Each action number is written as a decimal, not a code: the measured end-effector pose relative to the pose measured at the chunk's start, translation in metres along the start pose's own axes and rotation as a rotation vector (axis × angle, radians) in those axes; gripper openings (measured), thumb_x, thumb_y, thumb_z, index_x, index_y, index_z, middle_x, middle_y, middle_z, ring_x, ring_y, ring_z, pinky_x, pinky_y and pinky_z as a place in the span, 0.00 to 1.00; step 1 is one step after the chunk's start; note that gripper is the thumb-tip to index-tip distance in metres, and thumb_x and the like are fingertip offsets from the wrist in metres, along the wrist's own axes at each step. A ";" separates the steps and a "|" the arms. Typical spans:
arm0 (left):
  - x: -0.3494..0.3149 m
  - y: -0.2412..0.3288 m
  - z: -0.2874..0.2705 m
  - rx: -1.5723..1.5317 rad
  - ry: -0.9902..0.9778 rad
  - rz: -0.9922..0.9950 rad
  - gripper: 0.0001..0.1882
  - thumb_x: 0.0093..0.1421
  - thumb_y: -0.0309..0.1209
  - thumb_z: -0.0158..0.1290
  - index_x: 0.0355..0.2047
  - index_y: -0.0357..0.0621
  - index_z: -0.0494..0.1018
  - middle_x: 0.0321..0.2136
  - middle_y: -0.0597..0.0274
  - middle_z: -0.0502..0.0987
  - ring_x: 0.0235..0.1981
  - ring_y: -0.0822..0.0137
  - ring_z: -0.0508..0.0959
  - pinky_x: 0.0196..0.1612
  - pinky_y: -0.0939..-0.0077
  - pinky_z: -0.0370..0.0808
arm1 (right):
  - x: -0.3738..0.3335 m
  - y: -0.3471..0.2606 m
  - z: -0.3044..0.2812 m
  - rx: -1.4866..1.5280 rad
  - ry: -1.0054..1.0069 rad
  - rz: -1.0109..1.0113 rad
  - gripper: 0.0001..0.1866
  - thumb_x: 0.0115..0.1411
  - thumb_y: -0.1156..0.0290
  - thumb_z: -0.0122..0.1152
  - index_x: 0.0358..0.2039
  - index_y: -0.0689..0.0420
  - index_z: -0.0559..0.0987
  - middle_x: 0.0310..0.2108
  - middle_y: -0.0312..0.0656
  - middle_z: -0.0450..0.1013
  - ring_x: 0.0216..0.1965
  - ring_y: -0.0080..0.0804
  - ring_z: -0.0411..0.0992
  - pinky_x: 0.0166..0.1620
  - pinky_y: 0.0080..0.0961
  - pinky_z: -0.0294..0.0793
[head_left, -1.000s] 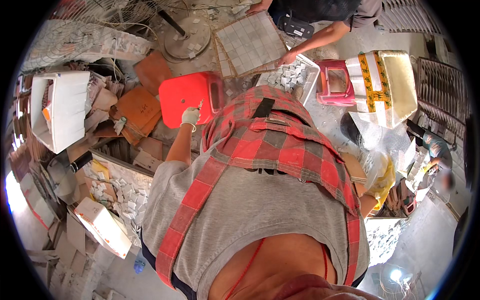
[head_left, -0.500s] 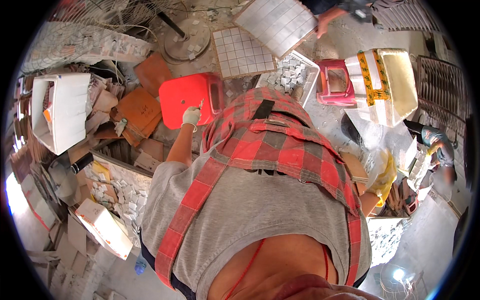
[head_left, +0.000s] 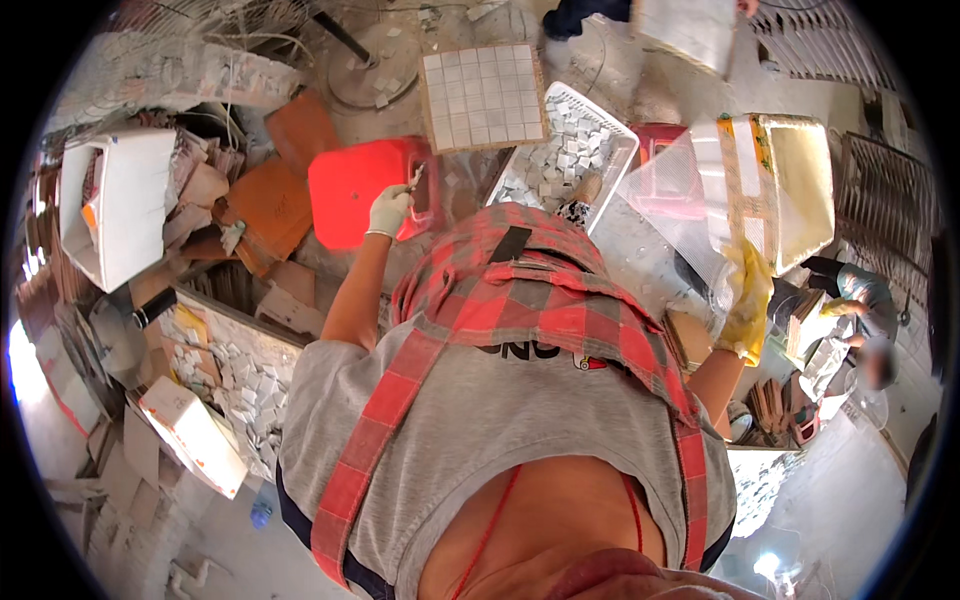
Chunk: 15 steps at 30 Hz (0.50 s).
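My left hand [head_left: 390,208], in a cream glove, is closed on a small thin tool [head_left: 415,177] whose kind is too small to make out. It hovers over a red plastic stool [head_left: 340,195]. My right hand [head_left: 747,305], in a yellow glove, grips a translucent mesh sheet [head_left: 672,190], which spreads forward and left over a pink-red stool [head_left: 665,150] and part of a foam box [head_left: 800,175]. Ahead of me lies a board with a grid of white square tiles [head_left: 485,95]. Beside it sits a white basket [head_left: 628,165] of loose tiles.
To my left stand a white foam box [head_left: 140,215], brown boards [head_left: 270,215] and a bin of loose tiles [head_left: 235,385]. Another person holds a pale panel [head_left: 690,30] at the far side. A co-worker [head_left: 870,295] is at the right. A round-based stand [head_left: 375,75] is far left.
My right hand has come up and forward, lifting the mesh sheet leftward over the pink-red stool. My left hand has shifted slightly. The other person's panel has moved right, off the tile board.
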<state>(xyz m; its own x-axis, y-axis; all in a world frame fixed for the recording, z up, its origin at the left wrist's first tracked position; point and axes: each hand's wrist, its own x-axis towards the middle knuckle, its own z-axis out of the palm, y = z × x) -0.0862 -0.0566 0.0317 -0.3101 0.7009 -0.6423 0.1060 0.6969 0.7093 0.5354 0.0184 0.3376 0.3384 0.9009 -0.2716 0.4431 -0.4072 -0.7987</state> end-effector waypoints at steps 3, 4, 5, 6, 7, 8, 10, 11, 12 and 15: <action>-0.010 0.013 0.019 -0.031 -0.099 0.012 0.20 0.61 0.31 0.53 0.52 0.38 0.78 0.32 0.58 0.82 0.25 0.71 0.78 0.30 0.74 0.76 | 0.027 -0.025 0.037 0.036 -0.157 -0.003 0.24 0.72 0.58 0.49 0.58 0.59 0.80 0.48 0.41 0.80 0.44 0.23 0.76 0.43 0.17 0.70; -0.014 0.025 0.032 -0.004 -0.125 0.003 0.20 0.61 0.32 0.53 0.52 0.39 0.78 0.32 0.58 0.82 0.25 0.71 0.78 0.29 0.74 0.76 | 0.036 -0.034 0.046 0.053 -0.239 -0.014 0.23 0.72 0.60 0.50 0.58 0.61 0.80 0.50 0.41 0.79 0.45 0.24 0.76 0.44 0.17 0.72; -0.018 0.032 0.047 0.022 -0.155 -0.010 0.20 0.61 0.32 0.54 0.53 0.39 0.78 0.32 0.59 0.82 0.25 0.72 0.78 0.29 0.75 0.76 | 0.048 -0.031 0.055 -0.099 -0.289 -0.064 0.24 0.72 0.59 0.47 0.59 0.58 0.80 0.50 0.41 0.80 0.42 0.22 0.77 0.39 0.14 0.70; -0.017 0.035 0.061 0.018 -0.191 -0.047 0.20 0.62 0.32 0.53 0.53 0.40 0.78 0.32 0.59 0.82 0.26 0.72 0.78 0.29 0.75 0.76 | 0.057 -0.034 0.064 -0.148 -0.338 -0.136 0.25 0.71 0.58 0.46 0.59 0.57 0.80 0.50 0.42 0.80 0.42 0.23 0.77 0.38 0.15 0.71; -0.014 0.038 0.074 0.010 -0.220 -0.079 0.20 0.62 0.32 0.53 0.53 0.40 0.78 0.32 0.60 0.82 0.26 0.72 0.78 0.29 0.75 0.75 | 0.067 -0.040 0.079 -0.194 -0.390 -0.218 0.25 0.70 0.58 0.46 0.60 0.56 0.80 0.49 0.43 0.80 0.41 0.24 0.77 0.38 0.15 0.71; -0.010 0.042 0.086 0.003 -0.248 -0.111 0.20 0.62 0.32 0.53 0.54 0.41 0.78 0.31 0.60 0.81 0.26 0.72 0.78 0.29 0.75 0.75 | 0.075 -0.048 0.096 -0.238 -0.441 -0.301 0.26 0.69 0.57 0.45 0.60 0.55 0.80 0.49 0.43 0.80 0.41 0.25 0.77 0.37 0.16 0.71; -0.008 0.063 0.110 -0.006 -0.275 -0.026 0.21 0.63 0.33 0.52 0.55 0.41 0.78 0.30 0.61 0.81 0.25 0.73 0.78 0.28 0.75 0.75 | 0.085 -0.059 0.126 -0.173 -0.468 -0.251 0.26 0.69 0.56 0.47 0.59 0.54 0.80 0.47 0.44 0.81 0.40 0.25 0.77 0.36 0.17 0.72; -0.010 0.065 0.120 -0.011 -0.294 0.008 0.21 0.63 0.33 0.52 0.55 0.41 0.78 0.29 0.61 0.81 0.25 0.73 0.77 0.28 0.75 0.75 | 0.092 -0.062 0.137 -0.190 -0.514 -0.263 0.23 0.71 0.58 0.49 0.57 0.55 0.82 0.45 0.43 0.81 0.38 0.24 0.77 0.35 0.18 0.73; -0.006 0.062 0.128 -0.044 -0.316 -0.027 0.21 0.64 0.33 0.51 0.56 0.41 0.78 0.29 0.61 0.81 0.24 0.72 0.77 0.28 0.75 0.75 | 0.105 -0.061 0.150 -0.200 -0.556 -0.283 0.21 0.72 0.59 0.51 0.55 0.56 0.83 0.44 0.42 0.82 0.37 0.22 0.76 0.34 0.18 0.73; 0.015 0.048 0.143 -0.127 -0.393 -0.077 0.21 0.65 0.33 0.50 0.57 0.41 0.77 0.27 0.63 0.80 0.22 0.73 0.76 0.25 0.76 0.73 | 0.152 -0.016 0.187 0.101 -0.629 0.017 0.22 0.72 0.60 0.52 0.56 0.61 0.81 0.34 0.45 0.83 0.25 0.21 0.70 0.32 0.18 0.72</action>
<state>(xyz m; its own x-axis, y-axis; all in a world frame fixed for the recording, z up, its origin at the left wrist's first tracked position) 0.0487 0.0092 0.0144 0.0742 0.6693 -0.7392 -0.0282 0.7424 0.6694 0.4245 0.1900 0.2081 -0.2208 0.8227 -0.5238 0.3510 -0.4341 -0.8297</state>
